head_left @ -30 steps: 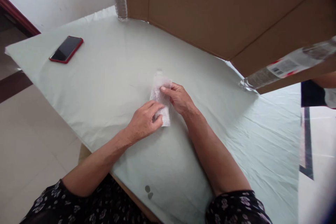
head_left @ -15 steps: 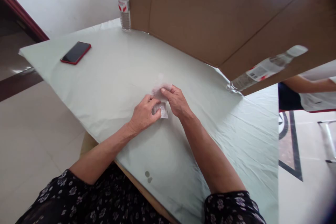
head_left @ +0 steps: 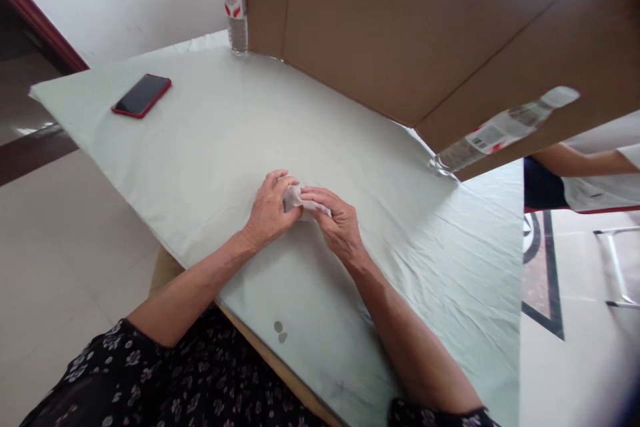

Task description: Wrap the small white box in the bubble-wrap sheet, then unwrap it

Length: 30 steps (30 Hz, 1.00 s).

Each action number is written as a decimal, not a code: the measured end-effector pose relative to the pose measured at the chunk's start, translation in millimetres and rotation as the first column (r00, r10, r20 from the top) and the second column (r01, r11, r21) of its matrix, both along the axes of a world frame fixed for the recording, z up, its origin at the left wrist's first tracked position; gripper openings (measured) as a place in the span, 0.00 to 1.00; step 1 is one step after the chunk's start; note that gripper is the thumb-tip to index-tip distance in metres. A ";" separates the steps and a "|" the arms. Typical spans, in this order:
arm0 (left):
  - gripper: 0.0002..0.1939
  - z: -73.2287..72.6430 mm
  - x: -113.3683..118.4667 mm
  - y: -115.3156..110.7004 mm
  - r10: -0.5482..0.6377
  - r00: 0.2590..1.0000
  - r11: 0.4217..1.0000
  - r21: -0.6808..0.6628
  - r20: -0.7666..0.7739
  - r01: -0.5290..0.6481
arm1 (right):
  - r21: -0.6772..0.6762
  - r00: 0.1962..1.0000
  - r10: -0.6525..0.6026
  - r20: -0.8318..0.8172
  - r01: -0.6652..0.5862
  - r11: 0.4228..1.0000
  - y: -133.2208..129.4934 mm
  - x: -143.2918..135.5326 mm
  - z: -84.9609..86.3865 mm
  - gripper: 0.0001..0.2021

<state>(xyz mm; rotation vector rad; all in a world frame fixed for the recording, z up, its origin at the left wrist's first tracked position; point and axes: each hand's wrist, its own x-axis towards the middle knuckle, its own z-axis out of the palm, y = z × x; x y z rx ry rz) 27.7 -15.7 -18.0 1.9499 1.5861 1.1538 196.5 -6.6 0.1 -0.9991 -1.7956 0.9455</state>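
Note:
A small, thin, whitish sheet, soft paper or plastic, is bent between my two hands above the table; much of it is covered by fingers. My left hand curls around its left end, thumb below and fingers above. From the other side my right hand pinches the sheet's right part between thumb and fingers. The fingertips of both hands nearly meet over it.
A pale green cloth covers the table. A red-cased phone lies far left. Water bottles stand against a cardboard panel. Two small grey discs lie near the front edge. Another person's arm shows at right.
Both hands have come closer together, the right one lower. The whitish sheet, previously spread with one part raised and another below, is now folded between the fingers.

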 end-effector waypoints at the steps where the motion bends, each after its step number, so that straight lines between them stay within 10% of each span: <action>1: 0.16 0.4 -1.5 0.4 -0.023 1.000 1.000 -0.013 -0.008 0.022 | 0.017 1.000 0.011 0.007 -0.011 1.000 -1.9 2.2 -2.9 0.10; 8: 0.05 2.5 -16.0 4.0 -0.203 0.979 0.979 -0.030 0.003 0.203 | 0.107 0.993 0.082 0.088 -0.091 0.990 -5.8 13.5 -18.5 0.13; 15: 0.23 1.8 -34.4 -0.4 -0.404 0.914 0.913 -0.074 -0.032 0.401 | 0.190 0.983 0.122 0.134 -0.146 0.971 -5.8 18.8 -24.7 0.15; 30: 0.14 -6.3 -15.1 -0.4 -0.262 0.955 0.965 0.062 0.139 0.256 | 0.334 0.973 0.146 0.179 -0.200 0.921 -6.8 18.1 -30.5 0.28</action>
